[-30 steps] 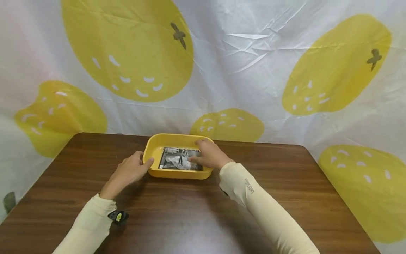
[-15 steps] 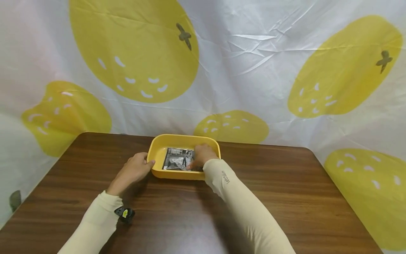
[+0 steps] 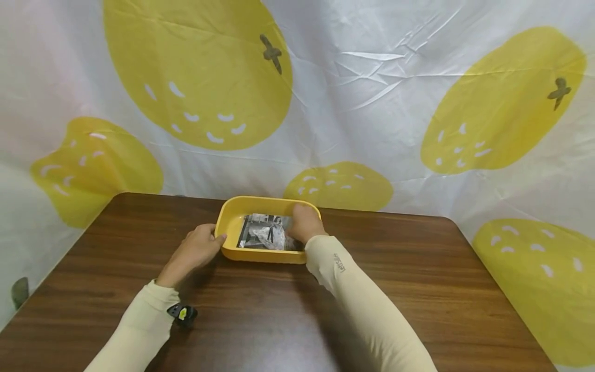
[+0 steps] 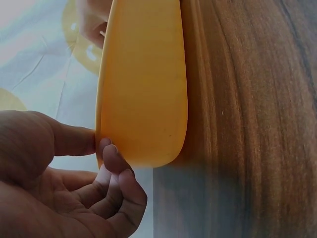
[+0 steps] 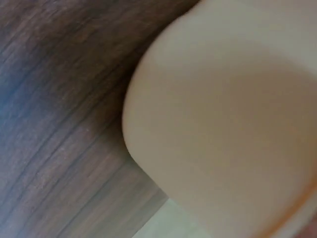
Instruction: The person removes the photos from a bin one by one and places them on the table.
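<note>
In the head view a yellow tray (image 3: 265, 255) with rounded corners stands near the table's far edge. Inside it is a black-and-white picture (image 3: 267, 232) of a figure in a wide pale skirt. My left hand (image 3: 197, 249) pinches the tray's left rim between thumb and fingers; the left wrist view shows this pinch close up on the tray wall (image 4: 143, 89). My right hand (image 3: 307, 223) reaches into the tray at the picture's right end. Its fingertips are hidden, so a grip on the picture cannot be made out. Only the tray's blurred outside (image 5: 208, 124) fills the right wrist view.
The brown wood-grain table (image 3: 260, 310) runs in front of the tray and to both sides. A white cloth (image 3: 353, 119) with yellow fruit prints hangs right behind the table's far edge.
My right hand has gone deeper into the tray, then back a little to the right. The picture's far edge has shifted slightly upward in view. My left hand stays on the tray rim.
</note>
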Demonstrator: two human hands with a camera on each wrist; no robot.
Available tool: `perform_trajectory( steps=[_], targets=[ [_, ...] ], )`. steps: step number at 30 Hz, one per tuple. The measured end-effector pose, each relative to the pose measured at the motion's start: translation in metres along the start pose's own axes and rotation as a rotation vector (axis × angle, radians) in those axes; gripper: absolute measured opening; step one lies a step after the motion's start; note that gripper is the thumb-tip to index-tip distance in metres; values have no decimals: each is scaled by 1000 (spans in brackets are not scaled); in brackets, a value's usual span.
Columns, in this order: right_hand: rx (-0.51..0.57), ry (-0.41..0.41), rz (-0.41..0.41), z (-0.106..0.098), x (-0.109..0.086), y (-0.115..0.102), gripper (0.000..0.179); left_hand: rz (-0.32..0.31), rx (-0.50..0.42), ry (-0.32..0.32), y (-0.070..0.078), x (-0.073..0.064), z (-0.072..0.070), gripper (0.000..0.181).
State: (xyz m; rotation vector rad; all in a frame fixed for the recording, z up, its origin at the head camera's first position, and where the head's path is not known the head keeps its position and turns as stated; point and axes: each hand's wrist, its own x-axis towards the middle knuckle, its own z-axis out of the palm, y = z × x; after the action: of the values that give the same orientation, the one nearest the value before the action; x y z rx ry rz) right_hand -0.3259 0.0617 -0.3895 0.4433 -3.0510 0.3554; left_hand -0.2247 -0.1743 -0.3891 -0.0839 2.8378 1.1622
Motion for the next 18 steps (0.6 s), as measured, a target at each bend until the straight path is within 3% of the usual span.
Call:
perform_trajectory(
  steps=[4, 8, 15, 18],
  targets=[
    [105, 10, -1, -9, -1, 4, 19, 15, -24, 5, -1, -1, 0, 40],
    [231, -20, -37, -20, -5, 9, 22, 18, -41, 6, -2, -1, 0, 40],
    [551, -64, -74, -40, -11, 22, 17, 7, -73, -10, -2, -1, 0, 41],
    [614, -51, -73, -52, -14, 26, 17, 7, -107, -15, -2, -1, 1, 42]
  ],
)
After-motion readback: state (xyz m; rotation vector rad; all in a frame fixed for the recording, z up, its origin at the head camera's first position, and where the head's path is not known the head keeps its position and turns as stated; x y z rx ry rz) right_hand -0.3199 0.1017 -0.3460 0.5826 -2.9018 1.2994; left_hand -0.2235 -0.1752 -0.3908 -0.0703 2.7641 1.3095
